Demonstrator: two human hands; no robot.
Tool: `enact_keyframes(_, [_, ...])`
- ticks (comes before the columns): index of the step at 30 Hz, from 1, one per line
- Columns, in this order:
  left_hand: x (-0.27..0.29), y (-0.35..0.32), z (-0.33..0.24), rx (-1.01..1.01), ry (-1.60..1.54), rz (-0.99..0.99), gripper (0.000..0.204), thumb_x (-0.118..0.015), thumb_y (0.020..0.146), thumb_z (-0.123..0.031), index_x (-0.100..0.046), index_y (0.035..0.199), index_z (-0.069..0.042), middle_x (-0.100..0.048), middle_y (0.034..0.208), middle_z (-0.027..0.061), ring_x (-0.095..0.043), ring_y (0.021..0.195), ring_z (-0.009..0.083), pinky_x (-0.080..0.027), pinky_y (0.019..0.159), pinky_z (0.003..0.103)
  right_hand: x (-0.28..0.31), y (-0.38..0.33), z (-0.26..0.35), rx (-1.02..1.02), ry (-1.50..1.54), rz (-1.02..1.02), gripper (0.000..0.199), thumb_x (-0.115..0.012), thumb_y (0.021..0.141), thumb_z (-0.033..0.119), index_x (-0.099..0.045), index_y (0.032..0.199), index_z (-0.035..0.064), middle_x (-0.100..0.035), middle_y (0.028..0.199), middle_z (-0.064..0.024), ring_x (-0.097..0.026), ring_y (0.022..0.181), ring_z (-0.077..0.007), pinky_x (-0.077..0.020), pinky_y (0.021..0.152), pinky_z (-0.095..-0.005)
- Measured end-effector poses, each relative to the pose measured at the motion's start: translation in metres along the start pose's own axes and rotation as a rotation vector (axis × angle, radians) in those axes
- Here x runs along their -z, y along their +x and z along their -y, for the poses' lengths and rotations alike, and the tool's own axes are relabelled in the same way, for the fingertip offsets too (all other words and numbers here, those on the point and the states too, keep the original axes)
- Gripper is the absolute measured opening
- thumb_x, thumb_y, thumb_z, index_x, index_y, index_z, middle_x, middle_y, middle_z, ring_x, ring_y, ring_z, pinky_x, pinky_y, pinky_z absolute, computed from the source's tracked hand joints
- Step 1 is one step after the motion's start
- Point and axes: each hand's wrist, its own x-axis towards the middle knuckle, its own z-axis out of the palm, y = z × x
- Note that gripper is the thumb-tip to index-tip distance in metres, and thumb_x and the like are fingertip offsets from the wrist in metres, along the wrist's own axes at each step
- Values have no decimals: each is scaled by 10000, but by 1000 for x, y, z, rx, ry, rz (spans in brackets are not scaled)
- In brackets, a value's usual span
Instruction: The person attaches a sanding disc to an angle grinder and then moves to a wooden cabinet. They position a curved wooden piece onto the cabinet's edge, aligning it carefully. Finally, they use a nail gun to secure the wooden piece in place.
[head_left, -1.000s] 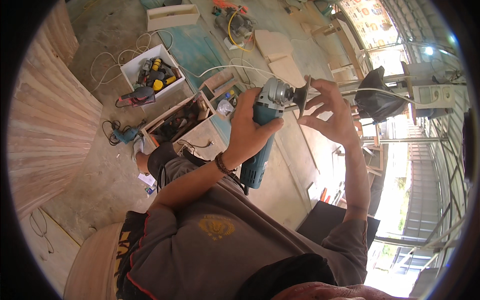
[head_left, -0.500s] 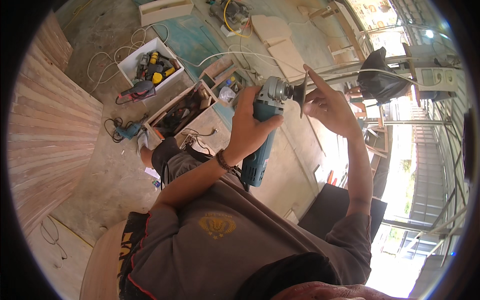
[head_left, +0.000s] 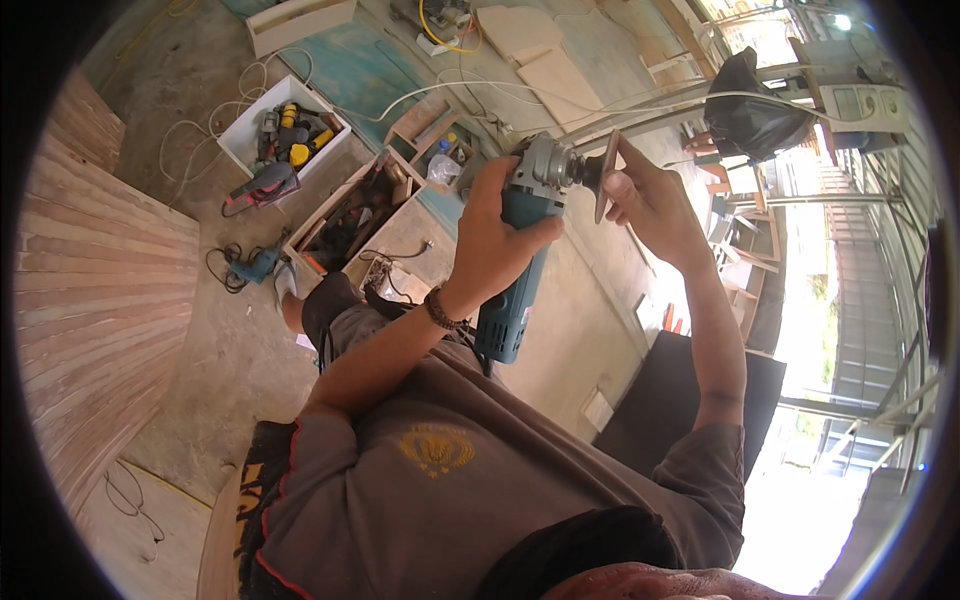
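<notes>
Left hand [head_left: 492, 232] wraps the angle grinder [head_left: 520, 250] body, long axis running down toward the torso, head up. Right hand [head_left: 645, 205] pinches the sanding disc [head_left: 605, 176] at the spindle, just right of the head.

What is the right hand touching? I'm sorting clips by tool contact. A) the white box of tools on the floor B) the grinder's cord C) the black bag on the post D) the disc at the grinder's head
D: the right hand has its fingers on the disc at the head of the angle grinder, while the left hand grips the grinder's teal body.
</notes>
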Motion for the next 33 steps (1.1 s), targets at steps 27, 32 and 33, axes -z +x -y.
enact_keyframes(27, [6,-10,7,64,-66,57,691,-863,751,-170,-505,1328,-42,-657,1045,92,-660,875,144,-554,751,304,0,0,3,166,-70,-64,791,-804,912,411,-454,1585,186,-705,1230,-176,-739,949,-224,-622,746,-327])
enact_keyframes(32, [6,-10,5,97,-104,64,696,-856,755,-164,-494,1335,-40,-658,1040,100,-671,857,154,-561,732,310,12,0,3,282,-165,60,939,-901,817,317,-408,1605,182,-648,1364,-185,-756,1019,-278,-651,802,-362])
enact_keyframes(33, [7,-10,5,98,-112,60,695,-855,756,-163,-492,1336,-39,-658,1038,102,-674,852,155,-562,726,311,12,1,6,259,-165,84,957,-907,810,315,-400,1607,164,-645,1372,-189,-759,1015,-283,-652,806,-366])
